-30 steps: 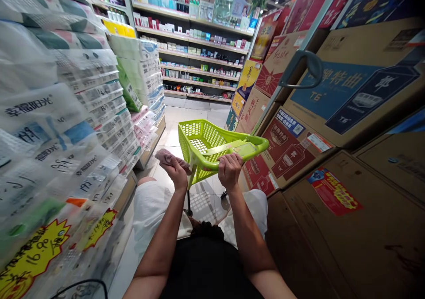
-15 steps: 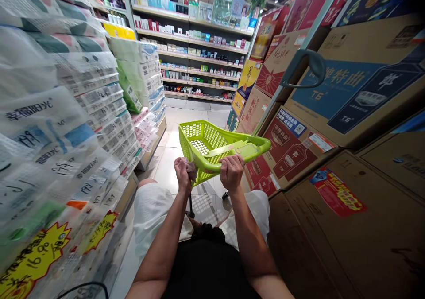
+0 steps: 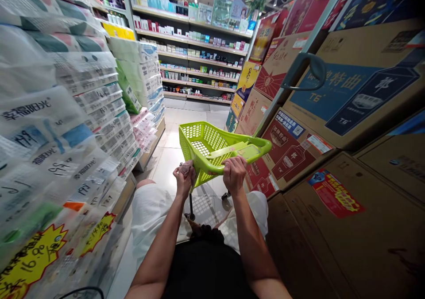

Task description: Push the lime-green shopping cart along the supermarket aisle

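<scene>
A lime-green plastic shopping cart with a perforated basket stands in front of me, turned so its handle end points right. My right hand is closed around the near part of its looped handle. In my left hand, beside the basket's near left corner, is a crumpled greyish-pink cloth. That hand's fingers are bunched around the cloth, close to the green plastic. The visible basket inside holds no goods. Below it, dark wheels show on the floor.
Plastic-wrapped tissue packs are piled along the left on a low wooden base. Stacked cartons line the right, where a grey-blue handle sticks out. Shelves of cosmetics stand across the far end of the tiled aisle.
My left hand has turned slightly, and the cloth sits higher above its fingers. My right hand shifts slightly right along the handle. The cart has barely moved.
</scene>
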Available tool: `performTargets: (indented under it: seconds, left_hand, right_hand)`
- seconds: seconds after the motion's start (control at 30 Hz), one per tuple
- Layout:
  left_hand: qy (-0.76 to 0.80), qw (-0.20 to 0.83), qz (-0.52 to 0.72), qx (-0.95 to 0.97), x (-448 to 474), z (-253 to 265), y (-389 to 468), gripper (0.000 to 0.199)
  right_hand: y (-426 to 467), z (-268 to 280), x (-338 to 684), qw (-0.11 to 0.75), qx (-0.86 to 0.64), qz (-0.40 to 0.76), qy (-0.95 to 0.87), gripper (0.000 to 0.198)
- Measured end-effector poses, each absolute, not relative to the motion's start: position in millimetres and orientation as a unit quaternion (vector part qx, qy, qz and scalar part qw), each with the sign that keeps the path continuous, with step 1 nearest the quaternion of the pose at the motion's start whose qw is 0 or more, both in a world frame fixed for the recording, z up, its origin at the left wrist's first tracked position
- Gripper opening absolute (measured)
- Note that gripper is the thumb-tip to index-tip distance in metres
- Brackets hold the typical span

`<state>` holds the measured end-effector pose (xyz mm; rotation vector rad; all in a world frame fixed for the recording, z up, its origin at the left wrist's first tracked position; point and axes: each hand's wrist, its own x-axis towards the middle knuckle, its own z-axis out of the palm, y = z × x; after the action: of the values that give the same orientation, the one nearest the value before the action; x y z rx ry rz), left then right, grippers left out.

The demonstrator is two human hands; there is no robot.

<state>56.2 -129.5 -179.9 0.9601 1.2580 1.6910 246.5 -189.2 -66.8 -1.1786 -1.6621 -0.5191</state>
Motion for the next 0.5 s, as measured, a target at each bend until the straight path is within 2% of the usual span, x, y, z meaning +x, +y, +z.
performTargets:
  seconds: [0.2, 0.5]
  left_hand:
    - [0.433, 0.449, 0.687, 0.374, 71, -169, -142, 0.054]
    - [0.479, 0.441, 0.659, 0.378, 81, -200, -139, 0.066]
  right_hand:
    - [-190, -67, 247, 0.502, -0.489, -0.204, -0.683, 0.032]
    - [-189, -67, 248, 0.505, -0.484, -0.216, -0.682, 0.031]
